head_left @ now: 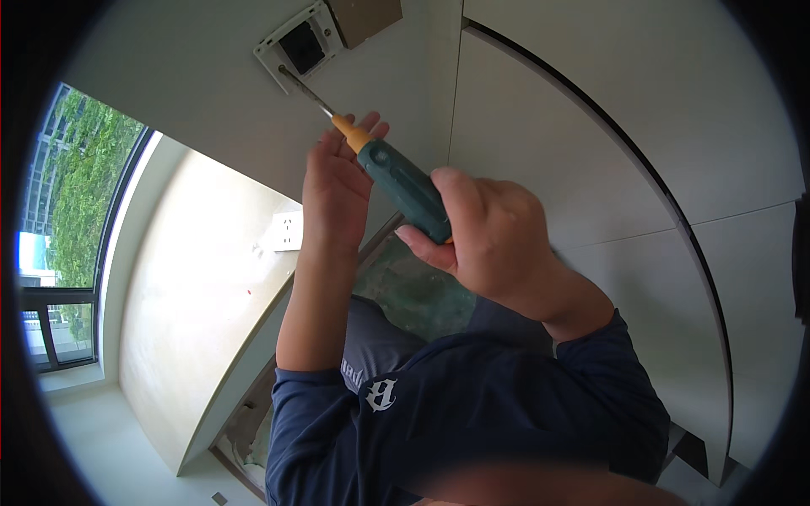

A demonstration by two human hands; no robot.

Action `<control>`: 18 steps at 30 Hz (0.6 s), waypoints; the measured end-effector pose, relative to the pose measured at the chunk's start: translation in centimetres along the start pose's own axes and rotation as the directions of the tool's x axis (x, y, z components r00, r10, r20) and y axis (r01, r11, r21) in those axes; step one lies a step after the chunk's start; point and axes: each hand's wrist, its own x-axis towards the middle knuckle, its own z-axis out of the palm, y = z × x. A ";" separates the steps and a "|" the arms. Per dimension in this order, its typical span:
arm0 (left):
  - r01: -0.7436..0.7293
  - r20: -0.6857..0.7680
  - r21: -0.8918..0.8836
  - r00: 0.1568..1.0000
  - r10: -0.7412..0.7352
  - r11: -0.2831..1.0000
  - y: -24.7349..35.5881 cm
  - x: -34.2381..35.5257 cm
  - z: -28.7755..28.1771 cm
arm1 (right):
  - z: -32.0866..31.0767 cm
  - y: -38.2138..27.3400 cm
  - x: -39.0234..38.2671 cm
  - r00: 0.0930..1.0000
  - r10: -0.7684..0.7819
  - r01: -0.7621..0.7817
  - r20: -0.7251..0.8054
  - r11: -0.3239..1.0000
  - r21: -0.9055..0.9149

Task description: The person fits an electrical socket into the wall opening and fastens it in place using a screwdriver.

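One electric screwdriver (405, 190), dark green with an orange nose collar, slanting up and leftward in front of the torso. Runs out to one long metal bit (308, 91), tip at the lower-left corner of one white plastic socket frame (267, 56), set around one dark recess in a pale wall (202, 93). Angled so, presumably, to bring bit in line with fastening point. One more small round fastener or hole at the frame's right side; too small to tell which. Gripped at the rear by the right hand (498, 236), fingers wrapped around the body; likely held far back to press along the shaft. Behind the orange collar, left hand (339, 181), fingers extended, closed on nothing visible; perhaps there to steady the nose, contact hidden. Two hands in all. Just beside the frame, one brown panel (365, 18). Lower left, one white wall socket (287, 231); farther left, one window (101, 143) with greenery outside. To the right, several pale cabinet panels (548, 126), crossed by one dark strip (607, 126), bowed by the lens. Below, greenish floor (413, 287) between two grey-trousered legs.
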 end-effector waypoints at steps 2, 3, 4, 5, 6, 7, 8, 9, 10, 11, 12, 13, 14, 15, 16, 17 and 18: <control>0.046 -0.155 -0.082 0.986 -0.058 0.996 1.9 0.7 1.9 | -0.2 -0.3 0.1 0.997 0.031 -0.036 0.073 0.997 0.064; 0.028 -0.155 -0.123 0.987 -0.047 0.992 2.8 1.2 2.9 | -0.4 -0.4 0.2 0.996 0.018 -0.027 0.083 0.993 0.112; 0.101 -0.207 -0.170 0.969 -0.136 0.980 3.5 2.4 3.7 | -0.5 -0.3 0.5 0.986 0.071 -0.091 0.153 0.988 0.125; 0.118 -0.242 -0.152 0.958 -0.153 0.981 4.4 3.2 4.4 | -0.6 -0.3 0.6 0.982 0.092 -0.116 0.164 0.983 0.143; 0.136 -0.251 -0.134 0.954 -0.166 0.982 5.3 4.0 4.9 | -0.7 -0.3 0.9 0.977 0.112 -0.142 0.179 0.977 0.161; 0.175 -0.240 -0.087 0.952 -0.191 0.981 5.4 4.9 5.6 | -1.0 -0.1 1.0 0.965 0.163 -0.201 0.206 0.963 0.181; 0.193 -0.267 -0.121 0.939 -0.219 0.974 6.0 5.7 5.8 | -1.2 0.1 1.3 0.960 0.164 -0.210 0.227 0.958 0.194; 0.219 -0.266 -0.137 0.931 -0.249 0.966 6.5 6.2 6.1 | -1.7 0.2 1.5 0.948 0.185 -0.239 0.260 0.951 0.196; 0.242 -0.249 -0.134 0.930 -0.269 0.961 6.8 6.7 6.0 | -2.0 0.3 1.6 0.925 0.243 -0.301 0.293 0.938 0.172; 0.277 -0.284 -0.185 0.904 -0.321 0.943 7.4 6.7 6.2 | -2.7 0.0 1.7 0.913 0.229 -0.304 0.338 0.933 0.190; 0.302 -0.297 -0.210 0.887 -0.355 0.930 7.6 7.1 6.1 | -2.9 -0.1 1.8 0.893 0.249 -0.334 0.374 0.925 0.182; 0.321 -0.308 -0.239 0.870 -0.385 0.916 8.1 7.5 6.2 | -3.4 -0.3 2.0 0.872 0.264 -0.361 0.413 0.916 0.175; 0.347 -0.318 -0.281 0.846 -0.428 0.895 8.3 7.6 6.1 | -3.6 -0.6 2.0 0.853 0.284 -0.388 0.439 0.906 0.169; 0.354 -0.344 -0.308 0.824 -0.451 0.883 8.6 7.8 6.3 | -4.0 -0.7 2.2 0.832 0.299 -0.414 0.466 0.895 0.165; 0.358 -0.372 -0.339 0.798 -0.474 0.870 8.7 8.0 6.3 | -4.2 -0.9 2.2 0.824 0.315 -0.433 0.471 0.886 0.164; 0.371 -0.344 -0.326 0.810 -0.475 0.869 8.7 8.3 6.5 | -4.5 -0.9 2.5 0.805 0.317 -0.439 0.501 0.887 0.144; 0.354 -0.368 -0.323 0.807 -0.461 0.878 8.6 8.3 6.7 | -4.7 -1.0 2.6 0.792 0.324 -0.445 0.517 0.886 0.127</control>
